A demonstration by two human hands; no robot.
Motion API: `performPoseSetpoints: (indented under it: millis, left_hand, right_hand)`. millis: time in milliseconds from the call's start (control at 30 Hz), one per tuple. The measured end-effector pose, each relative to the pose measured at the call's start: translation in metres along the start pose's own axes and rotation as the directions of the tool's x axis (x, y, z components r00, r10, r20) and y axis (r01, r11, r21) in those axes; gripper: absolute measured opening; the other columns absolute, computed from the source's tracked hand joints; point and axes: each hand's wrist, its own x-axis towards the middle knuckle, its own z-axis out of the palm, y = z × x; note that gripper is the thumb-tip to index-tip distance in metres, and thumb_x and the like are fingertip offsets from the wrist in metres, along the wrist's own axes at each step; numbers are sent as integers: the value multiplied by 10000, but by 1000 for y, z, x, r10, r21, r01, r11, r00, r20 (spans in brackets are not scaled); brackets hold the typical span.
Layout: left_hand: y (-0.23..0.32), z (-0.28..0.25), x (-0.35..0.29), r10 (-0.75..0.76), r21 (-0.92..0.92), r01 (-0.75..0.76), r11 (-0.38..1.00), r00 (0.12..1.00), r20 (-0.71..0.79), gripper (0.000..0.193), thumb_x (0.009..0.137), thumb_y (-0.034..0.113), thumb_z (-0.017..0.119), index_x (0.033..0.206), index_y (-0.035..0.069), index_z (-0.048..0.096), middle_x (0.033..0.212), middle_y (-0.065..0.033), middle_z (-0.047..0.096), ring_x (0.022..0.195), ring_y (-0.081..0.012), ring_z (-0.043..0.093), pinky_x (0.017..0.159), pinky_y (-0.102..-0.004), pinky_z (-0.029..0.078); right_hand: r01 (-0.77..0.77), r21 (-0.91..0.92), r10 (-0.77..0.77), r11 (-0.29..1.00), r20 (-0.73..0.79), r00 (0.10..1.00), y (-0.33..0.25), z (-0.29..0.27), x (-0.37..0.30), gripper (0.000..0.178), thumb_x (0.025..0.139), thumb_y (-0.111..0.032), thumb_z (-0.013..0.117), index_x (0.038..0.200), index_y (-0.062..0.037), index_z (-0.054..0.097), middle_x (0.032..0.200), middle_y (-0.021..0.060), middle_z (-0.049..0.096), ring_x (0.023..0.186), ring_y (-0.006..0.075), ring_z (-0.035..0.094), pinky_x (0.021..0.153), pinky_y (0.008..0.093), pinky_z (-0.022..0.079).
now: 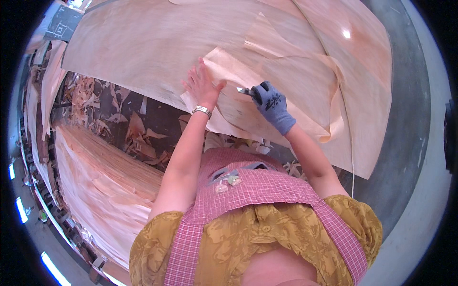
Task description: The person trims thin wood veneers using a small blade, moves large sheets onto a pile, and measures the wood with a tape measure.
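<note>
My bare left hand [202,88] is resting on the veneer [157,52] near its lower edge, its fingers spreading wide and gripping nothing. Just right of it, a loose strip [234,66] is slanting across the veneer. My right hand [274,107], gloved in blue, is curling its fingers tightly round a small cutter [245,91], which is pointing left; whether the blade is touching wood, I cannot tell. I am probably trimming the veneer; the next move is likely calling for steady pressure on the left, a controlled stroke on the right, and my bare thumb staying clear.

At far left, bright lights [52,269] are glowing; nearer, a pile [105,167] is lying beside scattered scraps [138,136]. A cord [352,162] is running down the veneer's right side. Beyond, a grey surface [405,114] is stretching out, floor or worktop, I cannot tell.
</note>
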Motion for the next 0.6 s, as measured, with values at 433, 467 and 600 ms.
performPoseSetpoints:
  millis: [433,467,600]
  left_hand:
    - [-3,15,3,208,126,-184,975,956,-209,807,875,103,596,1556,305,212,1477,-132,333,1417,-327,299,1128,-648,153]
    - [-4,14,1,234,136,-209,968,949,-209,762,880,97,584,1545,296,270,1477,-122,343,1413,-321,308,1133,-639,154]
    - [-17,-5,-10,350,43,-352,935,898,-267,535,872,95,577,1383,244,532,1389,-62,478,1358,-276,400,1146,-578,187]
  right_hand:
    - [93,639,-388,764,339,857,26,12,9,293,847,-189,719,1075,-14,663,1217,164,616,1054,258,594,920,356,473]
    - [217,554,-428,804,285,858,27,19,8,292,850,-197,716,1076,-19,663,1258,180,601,1090,279,589,935,365,468]
    - [24,642,-313,766,341,886,30,25,-1,326,836,-249,742,1080,-45,674,1263,184,604,1099,321,590,958,375,462]
